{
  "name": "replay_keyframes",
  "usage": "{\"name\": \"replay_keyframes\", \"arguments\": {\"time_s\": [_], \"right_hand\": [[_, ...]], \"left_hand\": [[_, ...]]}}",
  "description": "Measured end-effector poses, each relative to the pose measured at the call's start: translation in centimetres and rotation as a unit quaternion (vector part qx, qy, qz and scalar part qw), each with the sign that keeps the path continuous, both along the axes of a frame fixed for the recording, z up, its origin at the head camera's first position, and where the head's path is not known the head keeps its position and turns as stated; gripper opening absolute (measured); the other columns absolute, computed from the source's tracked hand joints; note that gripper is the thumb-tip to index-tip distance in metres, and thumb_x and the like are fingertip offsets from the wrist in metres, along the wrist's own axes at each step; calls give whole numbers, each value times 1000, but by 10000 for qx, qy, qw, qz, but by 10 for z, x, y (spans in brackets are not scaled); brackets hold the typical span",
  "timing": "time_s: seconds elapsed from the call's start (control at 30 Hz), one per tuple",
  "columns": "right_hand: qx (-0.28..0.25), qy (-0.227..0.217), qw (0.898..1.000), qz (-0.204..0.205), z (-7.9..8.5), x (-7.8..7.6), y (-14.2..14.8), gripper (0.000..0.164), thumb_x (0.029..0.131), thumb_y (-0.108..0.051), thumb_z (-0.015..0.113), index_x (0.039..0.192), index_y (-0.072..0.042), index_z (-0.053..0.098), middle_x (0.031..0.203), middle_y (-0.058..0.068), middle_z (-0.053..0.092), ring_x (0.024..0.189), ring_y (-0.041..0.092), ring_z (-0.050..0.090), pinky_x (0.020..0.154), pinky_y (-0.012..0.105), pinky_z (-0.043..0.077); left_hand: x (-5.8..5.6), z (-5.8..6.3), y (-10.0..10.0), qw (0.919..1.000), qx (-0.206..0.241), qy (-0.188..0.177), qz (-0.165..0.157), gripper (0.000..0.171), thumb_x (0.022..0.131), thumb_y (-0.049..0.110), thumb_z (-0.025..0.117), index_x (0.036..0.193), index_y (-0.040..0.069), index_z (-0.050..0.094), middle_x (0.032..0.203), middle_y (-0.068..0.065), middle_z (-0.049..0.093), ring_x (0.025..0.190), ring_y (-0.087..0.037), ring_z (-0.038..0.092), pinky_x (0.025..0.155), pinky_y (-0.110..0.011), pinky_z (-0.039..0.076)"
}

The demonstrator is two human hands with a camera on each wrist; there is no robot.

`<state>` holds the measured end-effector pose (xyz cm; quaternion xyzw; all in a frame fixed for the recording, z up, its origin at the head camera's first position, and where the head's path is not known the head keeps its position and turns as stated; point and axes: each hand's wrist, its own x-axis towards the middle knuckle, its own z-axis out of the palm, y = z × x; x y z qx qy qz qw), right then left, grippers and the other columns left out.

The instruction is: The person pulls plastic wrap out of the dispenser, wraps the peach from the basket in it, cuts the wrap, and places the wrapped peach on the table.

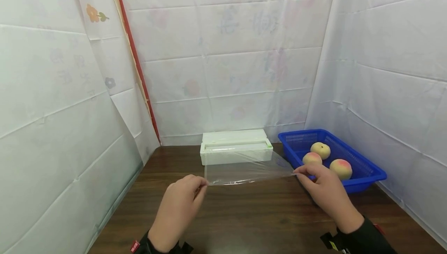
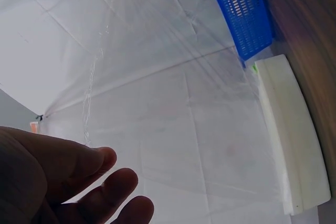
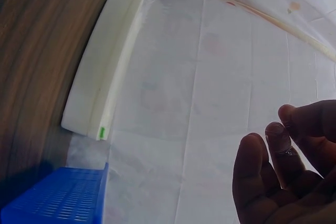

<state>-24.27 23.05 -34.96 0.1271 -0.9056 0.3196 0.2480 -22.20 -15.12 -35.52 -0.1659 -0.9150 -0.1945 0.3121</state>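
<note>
A sheet of clear plastic wrap (image 1: pixel 241 170) stretches out from a white dispenser box (image 1: pixel 237 155) at the back of the table. My left hand (image 1: pixel 181 203) pinches its near left corner between thumb and fingertips. The near right corner is pinched by my right hand (image 1: pixel 328 192), which is beside the blue basket (image 1: pixel 364 168). Between the hands the front edge runs taut, with fine creases fanning toward the right corner. In the left wrist view, the left hand (image 2: pixel 79 182) has its thumb and forefinger together at the film's edge. The right hand (image 3: pixel 294 166) shows film at its fingertips.
Several peaches, among them one peach (image 1: pixel 341 169) with a pink blush, lie in the basket at the right. White cloth walls (image 1: pixel 230 71) enclose the dark wooden table (image 1: pixel 244 223) at the back and sides. The box's lid (image 1: pixel 234 135) stands raised behind its opening.
</note>
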Motion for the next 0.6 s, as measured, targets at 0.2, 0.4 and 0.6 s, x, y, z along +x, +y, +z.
{"name": "replay_keyframes", "arguments": {"time_s": [0.2, 0.4, 0.6], "right_hand": [[15, -205, 9998, 27, -8, 7, 0, 9, 102, -21, 74, 102, -28, 79, 104, -10, 74, 87, 0, 61, 72, 24, 52], [-67, -343, 9994, 31, -16, 11, -1, 9, 101, -22, 75, 100, -30, 78, 99, -12, 72, 83, 0, 59, 71, 23, 50], [38, -339, 9994, 21, -27, 15, -2, 12, 98, -17, 78, 97, -29, 77, 99, -13, 72, 85, -2, 59, 72, 24, 51]], "left_hand": [[4, -10, -1, 9998, 32, -184, 18, 11, 94, 17, 82, 89, 26, 78, 80, 18, 65, 69, 7, 52, 65, -21, 51], [8, -18, -2, 9995, 67, -302, 1, 12, 94, 16, 82, 89, 27, 78, 79, 21, 62, 66, 6, 47, 64, -20, 47], [10, -26, -1, 9980, 37, -636, 14, 11, 95, 19, 81, 89, 28, 78, 80, 21, 63, 66, 7, 45, 64, -20, 46]]}}
